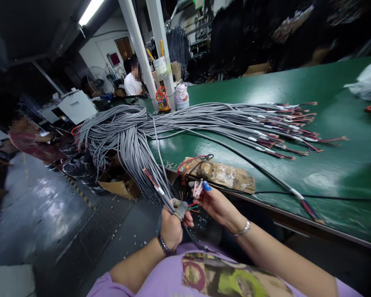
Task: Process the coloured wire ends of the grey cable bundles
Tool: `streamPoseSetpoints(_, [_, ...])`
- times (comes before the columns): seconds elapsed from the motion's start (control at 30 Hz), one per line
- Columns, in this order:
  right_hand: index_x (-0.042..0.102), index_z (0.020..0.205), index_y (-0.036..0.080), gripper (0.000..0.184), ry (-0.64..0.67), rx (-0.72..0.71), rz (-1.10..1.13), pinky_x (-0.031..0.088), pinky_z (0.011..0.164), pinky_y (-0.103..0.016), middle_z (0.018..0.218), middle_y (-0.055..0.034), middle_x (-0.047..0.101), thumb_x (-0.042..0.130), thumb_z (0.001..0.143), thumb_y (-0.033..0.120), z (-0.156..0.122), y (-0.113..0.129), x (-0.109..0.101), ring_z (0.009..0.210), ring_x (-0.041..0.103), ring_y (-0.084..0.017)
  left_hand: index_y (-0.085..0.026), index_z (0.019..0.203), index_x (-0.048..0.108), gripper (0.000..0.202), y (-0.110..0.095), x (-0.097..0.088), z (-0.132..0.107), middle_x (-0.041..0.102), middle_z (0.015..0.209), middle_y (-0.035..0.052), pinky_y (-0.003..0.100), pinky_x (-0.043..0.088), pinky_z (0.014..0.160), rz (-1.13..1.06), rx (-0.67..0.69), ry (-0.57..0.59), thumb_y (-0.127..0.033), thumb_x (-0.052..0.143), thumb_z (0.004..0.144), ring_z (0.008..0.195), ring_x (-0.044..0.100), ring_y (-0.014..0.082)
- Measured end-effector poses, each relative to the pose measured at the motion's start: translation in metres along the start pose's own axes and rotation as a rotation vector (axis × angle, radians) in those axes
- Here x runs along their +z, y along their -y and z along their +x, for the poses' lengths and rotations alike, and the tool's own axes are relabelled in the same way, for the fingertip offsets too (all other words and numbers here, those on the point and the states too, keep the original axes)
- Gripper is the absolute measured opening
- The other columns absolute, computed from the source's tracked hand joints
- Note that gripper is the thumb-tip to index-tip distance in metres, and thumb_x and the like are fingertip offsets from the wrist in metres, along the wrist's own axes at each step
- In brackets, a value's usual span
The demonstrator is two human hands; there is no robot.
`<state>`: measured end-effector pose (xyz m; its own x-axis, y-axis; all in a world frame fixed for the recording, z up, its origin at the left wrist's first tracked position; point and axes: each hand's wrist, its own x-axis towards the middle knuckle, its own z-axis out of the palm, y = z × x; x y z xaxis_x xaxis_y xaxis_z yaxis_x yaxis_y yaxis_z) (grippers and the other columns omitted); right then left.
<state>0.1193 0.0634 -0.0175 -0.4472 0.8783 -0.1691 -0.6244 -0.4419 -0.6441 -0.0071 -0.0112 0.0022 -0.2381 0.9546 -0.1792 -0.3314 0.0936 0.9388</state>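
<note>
My left hand [170, 227] is closed around a grey cable [167, 201]. Worn grey wrapping [181, 209] covers one of its digits. Thin coloured wires [192, 205] fan out just right of this hand, towards the other one. My right hand [218, 206] has its fingers drawn together above those wires, with a blue covering [207, 186] on one fingertip. A small pink-and-white piece [197, 189] shows at its fingertips; whether it is held or worn I cannot tell. Beside the left hand, a stripped cable end [151, 180] with orange and dark wires points up and left.
A large bundle of grey cables [136, 119] drapes over the green table [336, 173], with stripped ends on the right. A worn wooden block [225, 175] with wires sits at the table edge. One cable [259, 167] lies apart. A cardboard box [119, 183] stands below. Two people are beyond.
</note>
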Motion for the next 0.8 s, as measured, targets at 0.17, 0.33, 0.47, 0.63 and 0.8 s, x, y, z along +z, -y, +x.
streamPoseSetpoints(0.17, [0.069,0.083,0.019,0.035,0.003,0.012,0.008,0.043,0.063,-0.029,0.071,-0.0003,0.066,0.074,0.067,0.05,0.0,-0.001,0.001,0.062,0.055,-0.013,-0.017,0.065,0.049,0.035,-0.001,0.007,0.003,0.056,0.046,-0.0038,0.015,0.033,0.034,0.011,-0.018,-0.013,-0.044,0.069,0.07,0.034,0.048,0.0068])
streamPoseSetpoints(0.33, [0.069,0.077,0.019,0.033,0.029,0.002,0.039,0.042,0.064,-0.029,0.07,-0.0004,0.067,0.077,0.064,0.048,0.001,0.0,0.003,0.063,0.055,-0.013,-0.016,0.062,0.049,0.034,0.002,0.011,0.007,0.057,0.045,-0.0027,0.015,0.033,0.034,0.06,-0.009,-0.007,-0.043,0.067,0.072,0.033,0.049,0.0068])
streamPoseSetpoints(0.47, [0.069,0.075,0.02,0.031,0.027,-0.023,0.021,0.041,0.064,-0.03,0.073,-0.0014,0.068,0.076,0.065,0.048,0.002,-0.001,0.003,0.063,0.055,-0.014,-0.016,0.06,0.049,0.036,0.005,0.012,0.009,0.056,0.044,-0.0024,0.015,0.032,0.034,0.084,-0.006,0.0,-0.044,0.067,0.071,0.032,0.048,0.0066])
streamPoseSetpoints(0.63, [0.07,0.078,0.02,0.036,0.02,-0.02,0.016,0.042,0.064,-0.032,0.073,-0.0033,0.068,0.072,0.067,0.054,0.001,-0.006,0.002,0.064,0.055,-0.017,-0.016,0.06,0.049,0.037,0.007,0.012,0.01,0.056,0.044,-0.0027,0.015,0.031,0.033,0.103,-0.014,-0.012,-0.046,0.068,0.07,0.031,0.048,0.007])
streamPoseSetpoints(0.8, [0.068,0.076,0.019,0.034,0.017,-0.036,0.005,0.042,0.063,-0.032,0.072,-0.0033,0.067,0.073,0.067,0.051,0.003,-0.006,0.002,0.062,0.055,-0.017,-0.016,0.059,0.049,0.036,0.007,0.012,0.009,0.056,0.043,-0.0026,0.015,0.031,0.033,0.09,-0.024,-0.004,-0.045,0.068,0.069,0.032,0.048,0.007])
